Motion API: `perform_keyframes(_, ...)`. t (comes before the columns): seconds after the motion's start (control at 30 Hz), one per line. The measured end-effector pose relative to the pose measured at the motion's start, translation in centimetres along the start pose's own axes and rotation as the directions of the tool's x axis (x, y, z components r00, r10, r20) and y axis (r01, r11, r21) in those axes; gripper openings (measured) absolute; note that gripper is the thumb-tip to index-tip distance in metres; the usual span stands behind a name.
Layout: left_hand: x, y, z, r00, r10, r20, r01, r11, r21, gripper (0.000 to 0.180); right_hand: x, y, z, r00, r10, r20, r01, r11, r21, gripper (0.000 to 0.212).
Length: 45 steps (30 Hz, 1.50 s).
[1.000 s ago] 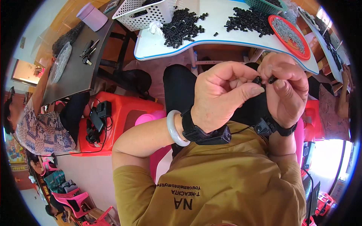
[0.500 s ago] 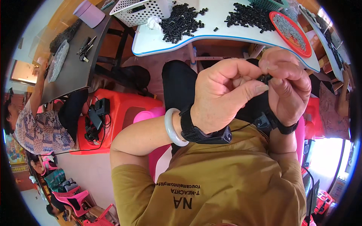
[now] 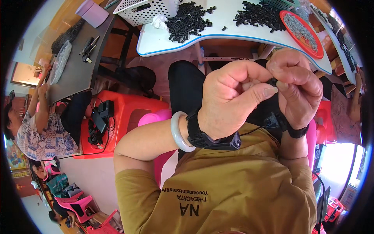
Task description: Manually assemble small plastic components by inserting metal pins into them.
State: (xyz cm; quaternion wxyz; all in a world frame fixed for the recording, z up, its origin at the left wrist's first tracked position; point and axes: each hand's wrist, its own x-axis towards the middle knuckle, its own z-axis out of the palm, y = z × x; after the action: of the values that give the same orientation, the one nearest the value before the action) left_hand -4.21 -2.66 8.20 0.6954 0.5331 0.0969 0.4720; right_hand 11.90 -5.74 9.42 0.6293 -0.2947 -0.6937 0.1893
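Observation:
My left hand (image 3: 233,97) and my right hand (image 3: 298,85) meet above my lap, fingertips almost touching. Pinched between them is a small black plastic part (image 3: 272,82), mostly covered by the fingers. The left thumb and forefinger press it from one side, the right thumb and fingers from the other. Beyond the hands, on the white table (image 3: 218,31), lie a pile of similar small black parts (image 3: 189,23) and a second such pile (image 3: 259,17) farther right. A red round tray (image 3: 286,29) of small silvery metal pieces (image 3: 300,31) stands at the right.
A white perforated basket (image 3: 146,13) and a crumpled white tissue (image 3: 159,22) stand at the table's left. A green basket (image 3: 278,4) is at the back right. On my left, a co-worker (image 3: 43,132) sits by a dark table (image 3: 74,74); a red stool (image 3: 124,105) holds black devices.
My hands keep their pinch with only slight finger shifts, and the black part is more covered now. The co-worker's second arm has come up to the dark table's edge.

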Motion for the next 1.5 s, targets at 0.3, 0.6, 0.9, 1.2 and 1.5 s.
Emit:
perform_keyframes(0.3,0.4,0.0,-0.2,1.000,-0.026,-0.006,0.025,0.995,-0.096,0.010,-0.1,0.9,0.4,0.997,0.074,0.030,-0.079,0.968,0.238,0.018)
perform_keyframes(0.6,0.3,-0.5,-0.5,1.000,-0.001,-0.018,0.000,0.997,-0.083,0.017,-0.3,1.2,1.3,0.994,0.063,-0.092,-0.029,0.944,0.328,0.044)
perform_keyframes(0.9,1.0,-1.3,-0.1,0.986,0.155,-0.067,-0.159,0.986,-0.055,0.013,-0.9,0.2,1.2,0.798,0.603,-0.010,-0.559,0.746,0.363,0.045)
perform_keyframes(1.2,0.9,-1.5,-0.5,0.990,0.132,-0.048,-0.132,0.991,0.011,0.017,-0.9,0.4,1.4,0.678,0.720,0.146,-0.645,0.488,0.589,0.029)
perform_keyframes(1.5,0.8,-2.1,-0.9,0.971,0.231,-0.059,-0.214,0.953,0.214,0.018,-1.2,0.8,2.2,0.722,0.661,0.206,-0.544,0.358,0.759,0.026)
